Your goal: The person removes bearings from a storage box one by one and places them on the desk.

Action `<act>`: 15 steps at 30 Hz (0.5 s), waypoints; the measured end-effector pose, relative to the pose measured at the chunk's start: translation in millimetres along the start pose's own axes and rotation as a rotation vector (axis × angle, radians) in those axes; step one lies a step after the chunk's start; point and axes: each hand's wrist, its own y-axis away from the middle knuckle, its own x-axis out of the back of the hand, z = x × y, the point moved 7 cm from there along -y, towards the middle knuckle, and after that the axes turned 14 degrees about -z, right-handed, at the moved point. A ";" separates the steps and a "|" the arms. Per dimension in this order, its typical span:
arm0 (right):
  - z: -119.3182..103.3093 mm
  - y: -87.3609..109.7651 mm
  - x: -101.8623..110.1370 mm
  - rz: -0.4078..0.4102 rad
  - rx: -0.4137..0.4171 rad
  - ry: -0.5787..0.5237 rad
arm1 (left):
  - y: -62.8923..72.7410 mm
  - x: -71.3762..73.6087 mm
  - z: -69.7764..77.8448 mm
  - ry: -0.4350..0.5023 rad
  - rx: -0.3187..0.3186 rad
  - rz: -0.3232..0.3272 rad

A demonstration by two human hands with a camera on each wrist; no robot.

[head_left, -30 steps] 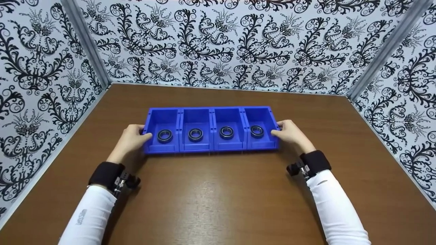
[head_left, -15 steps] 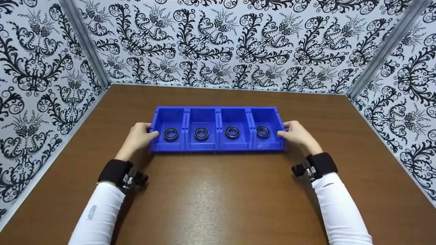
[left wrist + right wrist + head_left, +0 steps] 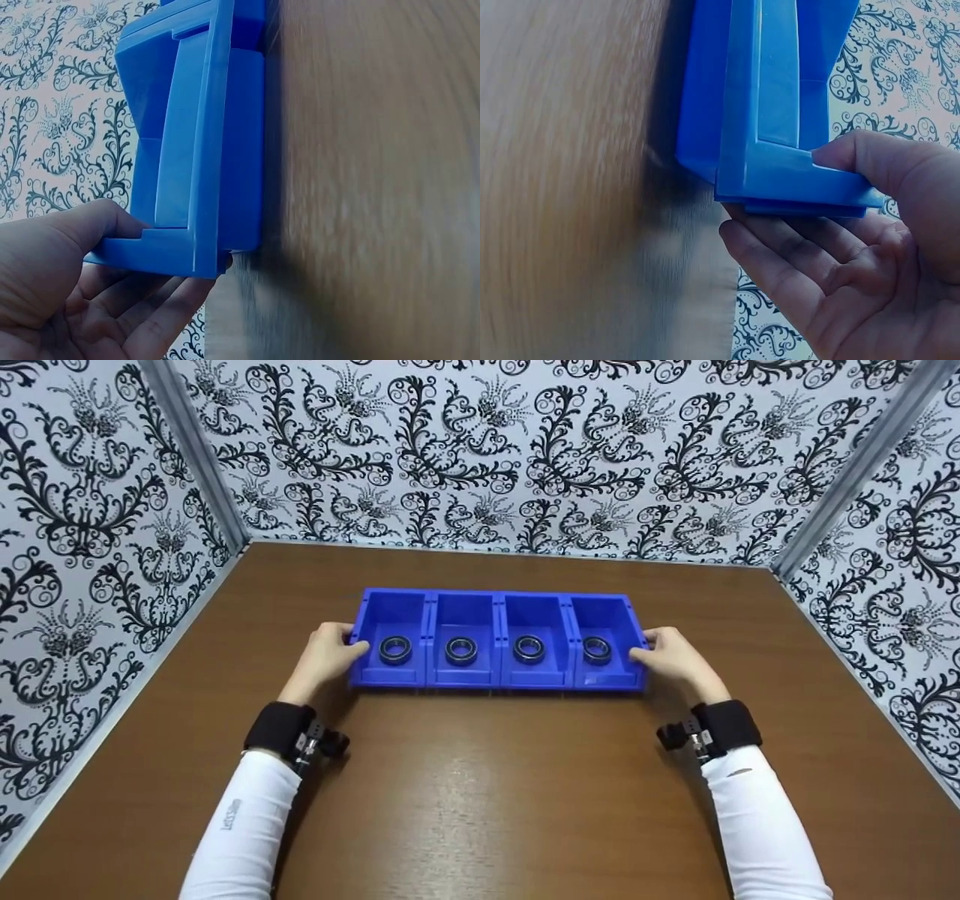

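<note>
A row of joined blue plastic bins (image 3: pixel 463 679) spans the middle of the head view, its compartments side by side. In each compartment lies one black-and-silver ball bearing, from the leftmost bearing (image 3: pixel 384 653) to the rightmost bearing (image 3: pixel 606 655). My left hand (image 3: pixel 324 655) grips the left end of the bins, thumb over the side wall's rim and fingers against the outside. At the opposite end my right hand (image 3: pixel 675 660) holds the bins the same way. Both wrist views show thumb and fingers pinching the blue wall (image 3: pixel 172 251); the bearings are hidden there.
The brown wooden table (image 3: pixel 450 780) extends around the bins on every side. Patterned white panels (image 3: pixel 480 457) enclose the back and both sides, joined by grey metal posts (image 3: pixel 196 457) at the corners.
Both hands have moved the row of bins to the right across the table, keeping their grip. The bearings have travelled with it, each in its own compartment.
</note>
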 end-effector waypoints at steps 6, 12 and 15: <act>3.4 3.0 1.7 0.006 -0.003 0.003 | -2.8 -2.9 1.9 -0.008 0.002 0.011; 5.7 6.2 5.3 0.011 -0.002 0.004 | -6.2 -6.1 5.6 0.001 -0.016 0.014; 6.9 7.9 6.1 0.006 -0.009 0.009 | -7.4 -7.4 5.8 0.006 -0.015 0.016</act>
